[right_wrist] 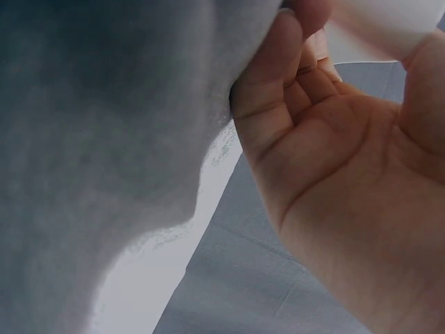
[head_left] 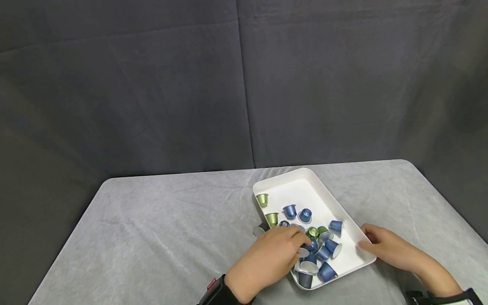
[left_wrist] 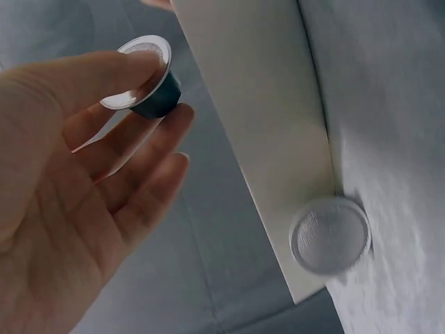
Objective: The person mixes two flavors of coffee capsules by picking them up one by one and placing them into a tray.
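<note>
A white tray [head_left: 324, 190] lies at an angle on the table, with several blue, green and dark coffee capsules in its near half. Over its near left side, my left hand [head_left: 268, 254] reaches in from the left. In the left wrist view, the thumb and fingers of my left hand [left_wrist: 104, 139] pinch a coffee capsule [left_wrist: 163, 97] with a silver lid and a dark blue-green body. My right hand [head_left: 392, 248] holds the tray's right rim near the near corner. In the right wrist view, the fingers of my right hand [right_wrist: 334, 160] are curled at the tray's pale wall.
A dark capsule [head_left: 260, 230] lies on its side on the table, just outside the tray's left wall. Two light green capsules [head_left: 262, 199] sit along that wall inside. Grey cloth [head_left: 164, 228] covers the table, and a dark curtain [head_left: 171, 93] hangs behind it.
</note>
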The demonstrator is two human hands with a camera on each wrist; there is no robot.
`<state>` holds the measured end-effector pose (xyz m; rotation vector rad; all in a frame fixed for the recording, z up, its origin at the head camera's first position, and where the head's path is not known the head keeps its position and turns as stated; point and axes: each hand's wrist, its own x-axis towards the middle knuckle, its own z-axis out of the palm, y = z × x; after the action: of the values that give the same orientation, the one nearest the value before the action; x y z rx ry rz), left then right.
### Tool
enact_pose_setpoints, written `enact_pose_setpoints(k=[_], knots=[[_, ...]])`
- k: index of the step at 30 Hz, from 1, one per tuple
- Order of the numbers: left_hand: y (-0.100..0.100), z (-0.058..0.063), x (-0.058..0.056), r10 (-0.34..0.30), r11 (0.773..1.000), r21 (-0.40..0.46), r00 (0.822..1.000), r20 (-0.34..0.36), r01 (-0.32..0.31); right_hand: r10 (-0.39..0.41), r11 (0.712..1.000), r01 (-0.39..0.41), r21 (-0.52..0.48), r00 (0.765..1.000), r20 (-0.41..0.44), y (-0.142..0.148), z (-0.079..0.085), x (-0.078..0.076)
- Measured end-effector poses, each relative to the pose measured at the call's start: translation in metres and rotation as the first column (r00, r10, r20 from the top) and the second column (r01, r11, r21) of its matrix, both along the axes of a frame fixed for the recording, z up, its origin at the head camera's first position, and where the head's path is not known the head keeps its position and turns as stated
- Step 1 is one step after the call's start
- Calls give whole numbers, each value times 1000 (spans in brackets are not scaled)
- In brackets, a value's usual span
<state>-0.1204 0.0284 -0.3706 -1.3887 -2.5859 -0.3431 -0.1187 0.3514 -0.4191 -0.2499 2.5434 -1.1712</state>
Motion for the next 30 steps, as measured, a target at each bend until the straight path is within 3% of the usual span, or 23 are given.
enact_pose_setpoints(k=[7,16,30], knots=[[8,-6,10,-34,998,-50,988,-148,27,23,1000,-24,-20,1000,-20,0,1,0],[11,-10,15,-14,998,-70,983,-183,1,22,999,-22,-29,1000,-13,0,1,0],[12,-11,15,-15,997,-71,985,-171,3,3,1000,-3,-24,1000,-2,0,0,1]])
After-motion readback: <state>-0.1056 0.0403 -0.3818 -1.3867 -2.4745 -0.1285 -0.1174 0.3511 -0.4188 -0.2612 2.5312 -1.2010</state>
